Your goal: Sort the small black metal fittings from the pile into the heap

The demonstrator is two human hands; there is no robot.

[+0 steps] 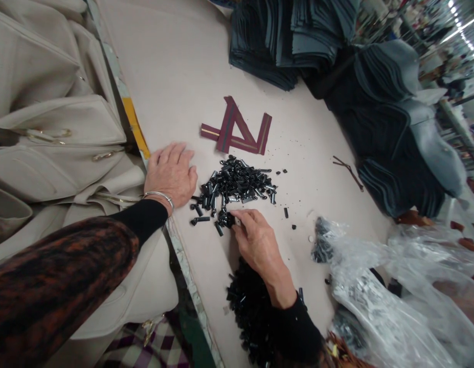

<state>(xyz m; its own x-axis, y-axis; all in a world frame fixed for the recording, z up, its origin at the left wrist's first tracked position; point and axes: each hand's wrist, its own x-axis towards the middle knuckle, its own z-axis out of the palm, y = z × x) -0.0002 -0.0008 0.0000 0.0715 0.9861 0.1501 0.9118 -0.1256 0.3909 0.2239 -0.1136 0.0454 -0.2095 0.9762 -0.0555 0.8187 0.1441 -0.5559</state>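
Observation:
A pile of small black zipper sliders (237, 184) lies on the beige table (183, 66). My right hand (257, 243) rests at the pile's near edge, its fingertips pinched on a few sliders. My left hand (171, 174) lies flat on the table just left of the pile, fingers spread, a silver bangle on the wrist. Beyond the pile lie folded maroon zipper tape pieces (239, 128) with gold teeth. A second heap of black sliders (252, 306) sits under my right forearm.
Beige leather bags (48, 128) are stacked off the table's left edge. Stacks of dark grey cut fabric (375, 102) fill the far right. Clear plastic bags (393, 286) with more hardware lie at the near right. A thin brown strip (347, 171) lies near the fabric.

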